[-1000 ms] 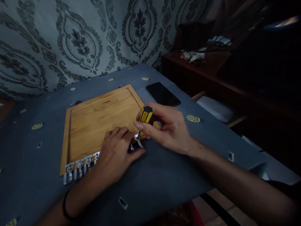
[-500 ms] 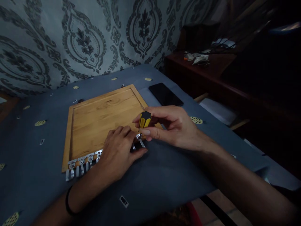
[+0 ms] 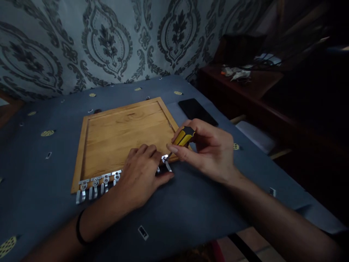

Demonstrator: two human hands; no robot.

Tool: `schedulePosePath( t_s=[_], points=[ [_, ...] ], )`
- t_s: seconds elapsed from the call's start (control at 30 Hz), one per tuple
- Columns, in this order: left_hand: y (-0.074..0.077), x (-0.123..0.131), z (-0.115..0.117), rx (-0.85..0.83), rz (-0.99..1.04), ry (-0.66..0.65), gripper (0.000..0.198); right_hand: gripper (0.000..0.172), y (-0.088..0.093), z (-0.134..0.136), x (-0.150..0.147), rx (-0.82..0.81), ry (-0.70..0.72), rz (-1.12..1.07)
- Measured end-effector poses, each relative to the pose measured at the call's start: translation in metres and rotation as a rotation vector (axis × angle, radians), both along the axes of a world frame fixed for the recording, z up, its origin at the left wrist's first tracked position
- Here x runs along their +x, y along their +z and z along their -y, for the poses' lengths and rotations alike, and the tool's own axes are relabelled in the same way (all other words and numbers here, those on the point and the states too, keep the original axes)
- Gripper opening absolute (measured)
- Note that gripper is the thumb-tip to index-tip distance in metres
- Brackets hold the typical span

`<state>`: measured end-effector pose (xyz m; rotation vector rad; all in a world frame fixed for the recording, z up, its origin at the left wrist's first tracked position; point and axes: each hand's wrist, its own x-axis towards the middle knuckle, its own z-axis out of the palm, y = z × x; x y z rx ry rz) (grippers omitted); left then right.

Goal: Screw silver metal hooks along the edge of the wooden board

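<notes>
A framed wooden board [image 3: 122, 134] lies on the blue tablecloth, with several metal hooks [image 3: 106, 179] along its near edge. My right hand [image 3: 209, 149] pinches a yellow and black screwdriver [image 3: 184, 137], whose tilted shaft reaches down to a metal hook [image 3: 165, 158] near the board's right corner. Beside that hook, my left hand [image 3: 141, 174] rests over the near edge of the board, fingers bent and thumb apart below the hook. Its fingers cover part of the row, and whether they grip a hook cannot be seen.
A black phone [image 3: 197, 111] lies right of the board. Beyond the table's right side stands a dark red cabinet [image 3: 240, 87] with crumpled white items [image 3: 240, 74] on it. A patterned curtain [image 3: 109, 43] hangs behind the table.
The screwdriver has gone from nearly upright to leaning, its handle now further right and its shaft visible. My right hand has shifted right with it. My left hand stays at the board's edge.
</notes>
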<state>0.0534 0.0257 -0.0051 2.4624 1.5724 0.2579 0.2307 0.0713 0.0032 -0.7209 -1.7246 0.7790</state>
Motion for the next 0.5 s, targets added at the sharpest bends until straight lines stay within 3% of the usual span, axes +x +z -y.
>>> schedulePosePath(
  t_s=[0.23, 0.5],
  points=[
    [0.0018, 0.0000, -0.0005, 0.000, -0.046, -0.006, 0.034, 0.033, 0.0036, 0.0040, -0.0012, 0.039, -0.178, -0.083],
    [-0.0016, -0.0014, 0.0001, 0.052, -0.041, -0.019, 0.034, 0.031, -0.0035, -0.0011, -0.0013, 0.075, -0.128, 0.000]
  ],
)
